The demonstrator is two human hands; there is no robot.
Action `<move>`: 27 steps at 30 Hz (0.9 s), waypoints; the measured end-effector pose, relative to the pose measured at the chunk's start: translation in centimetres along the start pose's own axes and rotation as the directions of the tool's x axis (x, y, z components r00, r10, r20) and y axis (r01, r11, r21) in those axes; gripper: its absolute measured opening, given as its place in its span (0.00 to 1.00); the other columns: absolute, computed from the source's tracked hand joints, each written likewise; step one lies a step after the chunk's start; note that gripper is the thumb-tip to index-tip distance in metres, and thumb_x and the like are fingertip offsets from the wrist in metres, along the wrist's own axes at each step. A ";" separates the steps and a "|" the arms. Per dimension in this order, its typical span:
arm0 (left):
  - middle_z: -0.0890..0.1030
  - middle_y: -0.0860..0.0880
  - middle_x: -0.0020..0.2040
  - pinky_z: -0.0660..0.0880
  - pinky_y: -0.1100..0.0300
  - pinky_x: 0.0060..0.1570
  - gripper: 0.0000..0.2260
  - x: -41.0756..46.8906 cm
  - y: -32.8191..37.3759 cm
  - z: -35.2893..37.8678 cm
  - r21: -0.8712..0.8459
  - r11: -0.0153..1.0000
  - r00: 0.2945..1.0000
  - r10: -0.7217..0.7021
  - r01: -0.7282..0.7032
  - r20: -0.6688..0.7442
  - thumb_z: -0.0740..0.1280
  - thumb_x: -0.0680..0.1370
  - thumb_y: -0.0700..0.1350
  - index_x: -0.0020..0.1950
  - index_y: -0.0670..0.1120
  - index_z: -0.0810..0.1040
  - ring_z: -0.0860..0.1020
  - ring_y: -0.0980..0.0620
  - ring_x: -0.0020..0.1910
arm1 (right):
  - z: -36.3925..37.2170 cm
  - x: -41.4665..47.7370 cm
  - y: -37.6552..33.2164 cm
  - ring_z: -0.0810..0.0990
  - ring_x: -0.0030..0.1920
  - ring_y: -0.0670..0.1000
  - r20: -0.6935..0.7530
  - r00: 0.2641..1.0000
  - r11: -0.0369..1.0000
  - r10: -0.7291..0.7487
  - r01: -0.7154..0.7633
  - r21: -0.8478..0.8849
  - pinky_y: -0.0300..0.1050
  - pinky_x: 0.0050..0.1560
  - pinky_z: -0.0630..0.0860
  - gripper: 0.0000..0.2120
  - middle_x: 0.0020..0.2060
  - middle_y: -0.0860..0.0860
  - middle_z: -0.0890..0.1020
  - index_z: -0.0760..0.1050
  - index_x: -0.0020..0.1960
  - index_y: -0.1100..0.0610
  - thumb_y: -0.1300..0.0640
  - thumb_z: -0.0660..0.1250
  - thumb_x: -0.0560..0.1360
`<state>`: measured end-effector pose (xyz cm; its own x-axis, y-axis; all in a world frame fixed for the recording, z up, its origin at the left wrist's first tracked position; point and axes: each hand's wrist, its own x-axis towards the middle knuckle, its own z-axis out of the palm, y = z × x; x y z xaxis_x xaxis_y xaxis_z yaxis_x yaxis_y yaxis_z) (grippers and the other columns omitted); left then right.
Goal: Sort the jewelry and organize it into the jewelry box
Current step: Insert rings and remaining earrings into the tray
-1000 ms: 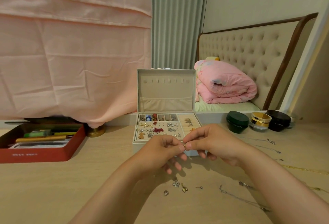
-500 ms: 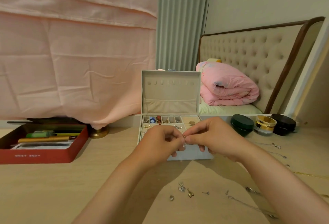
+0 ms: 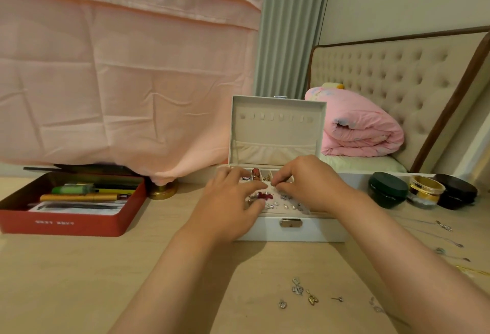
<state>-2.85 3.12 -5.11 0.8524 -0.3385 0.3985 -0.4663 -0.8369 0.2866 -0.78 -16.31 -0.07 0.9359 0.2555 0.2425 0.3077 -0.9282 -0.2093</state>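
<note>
The white jewelry box (image 3: 289, 230) sits on the wooden desk (image 3: 79, 280) with its lid (image 3: 275, 132) standing upright and its metal latch (image 3: 291, 223) facing the person. Both hands are over its open tray. The left hand (image 3: 230, 201) lies across the box's left half with fairly straight fingers, its forefinger reaching toward the middle. The right hand (image 3: 305, 182) is above the box's right half, thumb and forefinger drawn together; whether they hold anything I cannot tell. Small silver earrings (image 3: 286, 205) and a red piece (image 3: 265, 195) show in the tray between the hands. In front of the box, loose charms (image 3: 298, 290), a gold earring (image 3: 312, 299) and a stud (image 3: 338, 299) lie on the desk. Thin chains (image 3: 445, 227) lie to the box's right, near three jars (image 3: 387, 189). A red tin (image 3: 66, 225) sits to the box's left.
</note>
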 end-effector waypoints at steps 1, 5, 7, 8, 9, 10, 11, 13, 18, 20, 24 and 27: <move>0.67 0.55 0.72 0.57 0.54 0.69 0.19 0.1 0.2 0.3 0.006 1.000 1.000 0.002 -0.002 0.010 0.59 0.80 0.60 0.71 0.64 0.71 0.58 0.52 0.71 | 0.1 -0.1 0.1 0.81 0.52 0.44 0.005 1.000 1.000 -0.007 0.007 -0.022 0.43 0.51 0.77 0.08 0.50 0.41 0.86 0.86 0.52 0.42 0.52 0.71 0.77; 0.66 0.55 0.74 0.55 0.55 0.69 0.19 0.1 0.1 0.8 0.000 1.000 1.000 -0.008 0.008 0.015 0.58 0.80 0.61 0.71 0.64 0.71 0.57 0.53 0.72 | 0.3 -0.1 0.2 0.81 0.54 0.45 -0.004 0.999 0.996 -0.039 0.038 -0.075 0.43 0.51 0.76 0.07 0.51 0.41 0.86 0.85 0.53 0.41 0.49 0.70 0.77; 0.65 0.54 0.74 0.56 0.54 0.70 0.19 0.0 0.0 0.8 -0.007 1.000 1.000 -0.012 0.012 0.021 0.58 0.81 0.61 0.72 0.64 0.70 0.56 0.53 0.72 | 0.3 0.0 0.1 0.80 0.54 0.46 -0.006 0.999 0.993 -0.050 0.049 -0.112 0.43 0.51 0.76 0.07 0.52 0.41 0.85 0.85 0.53 0.41 0.49 0.70 0.77; 0.65 0.54 0.74 0.56 0.54 0.70 0.19 0.0 0.1 0.7 -0.011 1.000 1.000 -0.012 0.013 0.021 0.58 0.81 0.61 0.72 0.64 0.70 0.56 0.53 0.72 | 0.3 0.0 0.0 0.80 0.54 0.46 -0.003 0.999 0.992 -0.050 0.049 -0.120 0.44 0.51 0.76 0.07 0.51 0.41 0.85 0.85 0.52 0.40 0.48 0.70 0.77; 0.65 0.54 0.74 0.56 0.54 0.69 0.19 0.0 0.1 0.7 -0.015 1.000 1.000 -0.013 0.013 0.019 0.58 0.81 0.61 0.71 0.64 0.70 0.56 0.53 0.72 | 0.3 0.1 0.0 0.80 0.54 0.46 0.002 0.999 0.992 -0.046 0.045 -0.116 0.44 0.52 0.76 0.06 0.51 0.41 0.85 0.85 0.52 0.40 0.48 0.70 0.77; 0.66 0.54 0.74 0.56 0.54 0.69 0.19 0.0 0.1 0.7 -0.019 1.000 1.000 -0.014 0.015 0.016 0.58 0.81 0.61 0.71 0.64 0.71 0.56 0.53 0.72 | 0.3 0.1 0.0 0.80 0.53 0.46 0.008 0.999 0.993 -0.041 0.042 -0.107 0.45 0.52 0.76 0.06 0.50 0.41 0.85 0.85 0.51 0.40 0.48 0.70 0.77; 0.66 0.54 0.74 0.56 0.55 0.69 0.18 0.0 0.2 0.7 -0.022 1.000 1.000 -0.014 0.014 0.015 0.59 0.81 0.60 0.71 0.64 0.71 0.57 0.53 0.72 | 0.4 0.1 0.0 0.80 0.53 0.46 0.012 0.999 0.994 -0.040 0.041 -0.097 0.45 0.52 0.76 0.05 0.50 0.41 0.85 0.85 0.50 0.41 0.48 0.70 0.77; 0.66 0.54 0.73 0.57 0.55 0.68 0.18 0.0 0.2 0.8 -0.029 1.000 1.000 -0.011 0.011 0.015 0.59 0.81 0.60 0.71 0.64 0.71 0.57 0.53 0.72 | 0.4 0.0 -0.2 0.79 0.53 0.47 0.024 0.999 0.994 -0.041 0.044 -0.099 0.45 0.51 0.76 0.06 0.51 0.42 0.84 0.85 0.49 0.41 0.49 0.70 0.77; 0.68 0.55 0.72 0.58 0.55 0.69 0.18 0.0 0.0 0.9 -0.041 0.999 1.000 0.012 -0.012 0.003 0.60 0.80 0.60 0.71 0.64 0.71 0.58 0.54 0.71 | 0.3 0.1 0.0 0.80 0.47 0.46 0.062 0.998 0.999 -0.022 0.025 -0.045 0.47 0.51 0.77 0.05 0.49 0.43 0.84 0.85 0.46 0.42 0.49 0.69 0.76; 0.68 0.55 0.71 0.58 0.55 0.69 0.18 0.1 0.1 0.9 -0.043 0.999 1.000 0.024 -0.024 -0.012 0.61 0.80 0.59 0.70 0.63 0.72 0.58 0.54 0.71 | 0.3 0.3 0.1 0.80 0.49 0.46 0.058 0.998 1.000 -0.016 0.017 -0.020 0.48 0.52 0.78 0.06 0.48 0.43 0.84 0.84 0.44 0.42 0.49 0.69 0.76; 0.70 0.56 0.70 0.60 0.54 0.69 0.19 0.0 0.0 0.7 -0.042 0.998 0.999 0.036 -0.037 -0.023 0.60 0.79 0.60 0.70 0.62 0.73 0.60 0.54 0.70 | 0.2 0.2 0.4 0.80 0.50 0.45 0.062 0.998 0.999 -0.026 0.024 0.032 0.49 0.54 0.78 0.06 0.48 0.43 0.84 0.85 0.46 0.45 0.51 0.69 0.77; 0.73 0.56 0.63 0.62 0.56 0.66 0.17 0.0 0.1 0.3 -0.051 0.997 0.996 0.052 -0.055 -0.066 0.62 0.78 0.58 0.66 0.60 0.77 0.64 0.54 0.65 | -0.7 -0.5 0.9 0.75 0.42 0.37 -0.028 0.999 0.990 -0.026 0.030 0.141 0.43 0.50 0.73 0.05 0.50 0.41 0.81 0.86 0.49 0.45 0.52 0.70 0.77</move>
<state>-2.80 2.89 -5.31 0.8097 -0.3524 0.4692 -0.5241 -0.7941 0.3079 -1.12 -17.49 0.23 0.9224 0.2719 0.2744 0.3564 -0.8729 -0.3331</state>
